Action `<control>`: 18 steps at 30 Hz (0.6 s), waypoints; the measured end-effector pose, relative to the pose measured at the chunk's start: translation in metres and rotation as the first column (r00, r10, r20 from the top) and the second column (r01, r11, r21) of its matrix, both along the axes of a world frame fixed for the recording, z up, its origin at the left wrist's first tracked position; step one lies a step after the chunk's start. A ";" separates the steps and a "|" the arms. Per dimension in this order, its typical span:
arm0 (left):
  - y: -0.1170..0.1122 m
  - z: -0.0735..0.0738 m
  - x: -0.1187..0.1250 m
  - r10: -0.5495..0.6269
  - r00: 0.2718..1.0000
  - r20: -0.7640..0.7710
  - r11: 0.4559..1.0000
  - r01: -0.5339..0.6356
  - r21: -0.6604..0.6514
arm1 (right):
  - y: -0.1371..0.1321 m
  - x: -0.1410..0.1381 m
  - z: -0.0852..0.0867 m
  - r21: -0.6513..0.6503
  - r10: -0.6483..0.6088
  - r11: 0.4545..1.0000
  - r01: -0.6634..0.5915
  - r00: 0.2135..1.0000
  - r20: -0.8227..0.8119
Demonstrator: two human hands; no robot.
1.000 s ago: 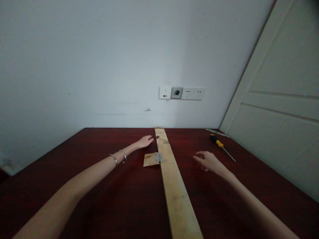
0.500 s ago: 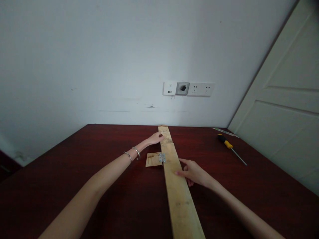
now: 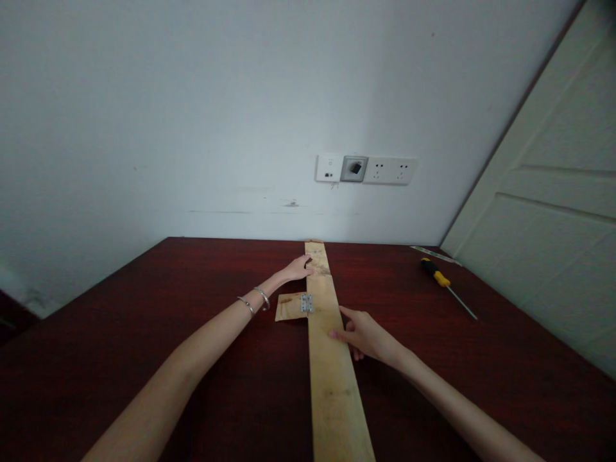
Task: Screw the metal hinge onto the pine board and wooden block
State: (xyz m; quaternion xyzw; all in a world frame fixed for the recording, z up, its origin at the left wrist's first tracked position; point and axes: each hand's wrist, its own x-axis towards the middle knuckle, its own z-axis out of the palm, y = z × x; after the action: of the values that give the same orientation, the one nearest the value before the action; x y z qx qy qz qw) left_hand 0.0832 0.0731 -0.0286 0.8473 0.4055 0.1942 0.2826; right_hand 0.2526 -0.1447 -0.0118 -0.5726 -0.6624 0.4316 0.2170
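A long pale wooden plank (image 3: 332, 372) lies lengthwise on the dark red table (image 3: 144, 333), running from the wall toward me. A small metal hinge (image 3: 306, 303) joins it to a little wooden piece (image 3: 289, 307) on its left side. My left hand (image 3: 297, 267), with two bangles on the wrist, rests against the plank's far left edge, fingers laid on it. My right hand (image 3: 362, 333) grips the plank's right edge just past the hinge, thumb on top and fingers curled under.
A yellow-and-black screwdriver (image 3: 445, 285) lies at the table's far right, with a thin ruler-like strip (image 3: 434, 255) behind it. Wall sockets (image 3: 366, 169) sit above the table. A white door (image 3: 543, 212) stands close on the right.
My right hand came in from the open table on the right and took hold of the plank's right edge. My left hand moved onto the plank's far end. The plank shifted slightly left.
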 end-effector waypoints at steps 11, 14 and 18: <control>0.011 0.002 -0.017 -0.033 0.989 0.143 0.999 0.036 -0.022 | 0.052 0.104 0.032 0.587 -0.502 0.809 0.041 0.567 0.653; 0.016 0.004 -0.028 0.070 0.984 0.165 0.996 -0.061 -0.060 | 0.077 0.156 0.029 0.598 -0.587 0.790 0.139 0.454 0.670; 0.019 0.002 -0.040 0.090 0.985 0.146 0.994 -0.081 -0.072 | 0.102 0.198 0.012 0.549 -0.666 0.744 0.382 0.356 0.655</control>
State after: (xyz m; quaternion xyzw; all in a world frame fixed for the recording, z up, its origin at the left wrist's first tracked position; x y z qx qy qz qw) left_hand 0.0427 0.0919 -0.0267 0.8026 0.4255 0.2554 0.3310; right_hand 0.4508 -0.0432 0.0006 -0.8457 -0.5177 -0.0889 0.0942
